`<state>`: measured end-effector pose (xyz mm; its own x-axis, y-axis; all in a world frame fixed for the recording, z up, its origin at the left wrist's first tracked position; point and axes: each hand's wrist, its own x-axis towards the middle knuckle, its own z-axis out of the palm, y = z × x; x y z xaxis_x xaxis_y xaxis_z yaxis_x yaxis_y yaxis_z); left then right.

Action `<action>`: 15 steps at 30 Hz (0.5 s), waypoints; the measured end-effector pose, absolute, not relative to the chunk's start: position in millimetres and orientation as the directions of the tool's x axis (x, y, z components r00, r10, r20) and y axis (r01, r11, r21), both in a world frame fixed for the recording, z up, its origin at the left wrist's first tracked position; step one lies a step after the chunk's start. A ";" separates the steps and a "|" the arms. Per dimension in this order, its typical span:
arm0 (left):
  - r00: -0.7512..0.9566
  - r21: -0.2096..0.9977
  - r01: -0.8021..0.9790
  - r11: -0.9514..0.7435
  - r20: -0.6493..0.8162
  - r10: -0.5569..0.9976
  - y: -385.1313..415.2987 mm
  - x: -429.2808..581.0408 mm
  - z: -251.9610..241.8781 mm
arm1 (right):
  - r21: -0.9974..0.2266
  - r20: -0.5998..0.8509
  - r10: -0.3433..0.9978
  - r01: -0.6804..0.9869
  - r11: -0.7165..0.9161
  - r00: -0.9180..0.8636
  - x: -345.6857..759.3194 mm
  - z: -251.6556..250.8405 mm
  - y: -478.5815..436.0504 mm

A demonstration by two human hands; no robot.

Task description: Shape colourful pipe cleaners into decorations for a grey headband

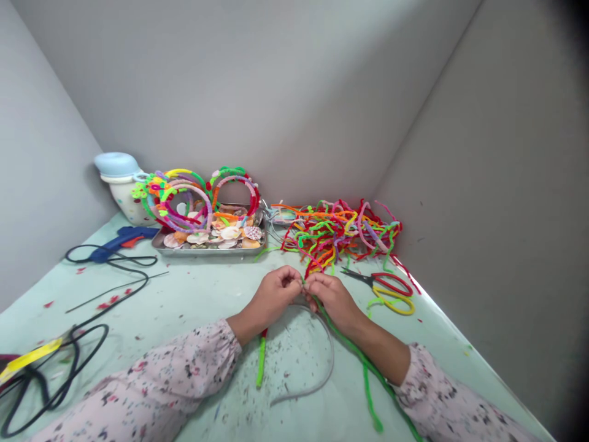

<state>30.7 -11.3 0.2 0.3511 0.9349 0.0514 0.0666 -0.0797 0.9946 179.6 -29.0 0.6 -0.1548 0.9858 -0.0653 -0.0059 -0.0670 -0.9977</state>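
My left hand (279,294) and my right hand (332,299) meet above the middle of the table, fingertips pinched close together. A green pipe cleaner (348,344) passes between the fingers and trails down under my right forearm. Just below the hands curves a thin grey headband (331,353); its left leg carries a red and bright green fuzzy wrap (261,362). My left hand hides part of the band, and whether fingers also grip it is unclear. A lighter green pipe cleaner (369,393) hangs down beside my right forearm.
Scissors (372,280) lie right of my hands, before a tangled pipe cleaner pile (340,230). Behind stands a metal tray (207,252) of shells with colourful headbands (188,199). At left are a blue glue gun (117,242), black cord (83,319) and a lidded container (122,187).
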 end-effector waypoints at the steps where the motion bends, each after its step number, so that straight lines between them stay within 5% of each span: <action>1: 0.351 0.994 0.070 -0.082 0.052 0.935 -11.0 30.8 -0.3 | -0.997 -0.067 0.985 -0.013 -0.070 -0.156 179.8 0.6 -28.8; 15: 0.369 0.996 0.032 -0.081 0.063 0.927 -9.7 31.9 -4.0 | -0.997 -0.063 0.985 -0.043 -0.071 -0.163 182.0 -0.8 -27.2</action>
<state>31.9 -9.7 -4.0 0.3689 0.9273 0.0632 0.0321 -0.0806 0.9962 182.0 -27.2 -0.8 -0.1627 0.9846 -0.0633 -0.0435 -0.0713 -0.9965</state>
